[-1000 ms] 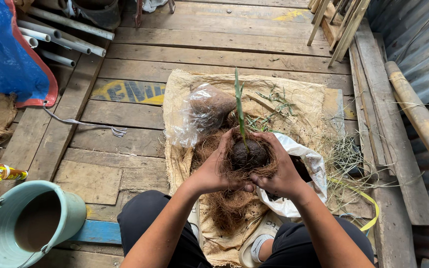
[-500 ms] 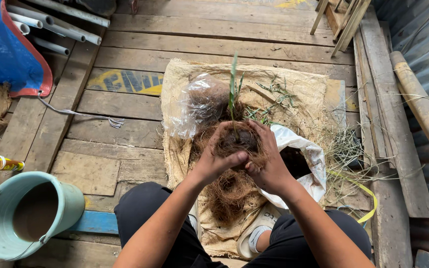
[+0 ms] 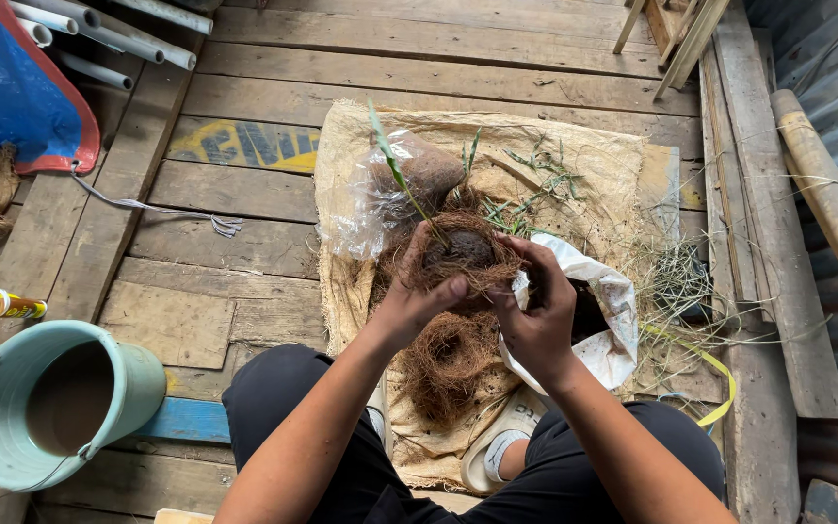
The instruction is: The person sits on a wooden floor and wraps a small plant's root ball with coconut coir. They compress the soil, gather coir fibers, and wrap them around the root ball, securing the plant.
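A dark soil ball [image 3: 460, 250] with a thin green shoot [image 3: 395, 173] sits in a nest of brown coconut fibre [image 3: 482, 275], held up over the burlap sack [image 3: 574, 160] spread on the plank floor [image 3: 341, 58]. The left hand [image 3: 417, 296] cups the near-left side of the ball, thumb pressed against the fibre at the front, fingers curled round behind and partly hidden. The right hand [image 3: 540, 311] closes on the right side, fingers bent and pinching fibre up against the ball; the top of the ball shows bare between the two hands.

Below the ball, on the sack, lies a loose heap of fibre [image 3: 450, 361]. Just right of the ball, touching the right hand, an open white bag [image 3: 605, 335] holds dark soil. Beyond the ball on the sack lies a clear plastic bag [image 3: 380, 194] over a brown lump, with green cuttings [image 3: 535, 170] to its right.

Well left of the sack, a pale green bucket [image 3: 12, 427] stands on the planks, with bare boards between it and the sack. Right of the sack, dry grass [image 3: 676, 281] and a yellow strap [image 3: 710, 374] crowd the edge beside a long timber [image 3: 778, 252]
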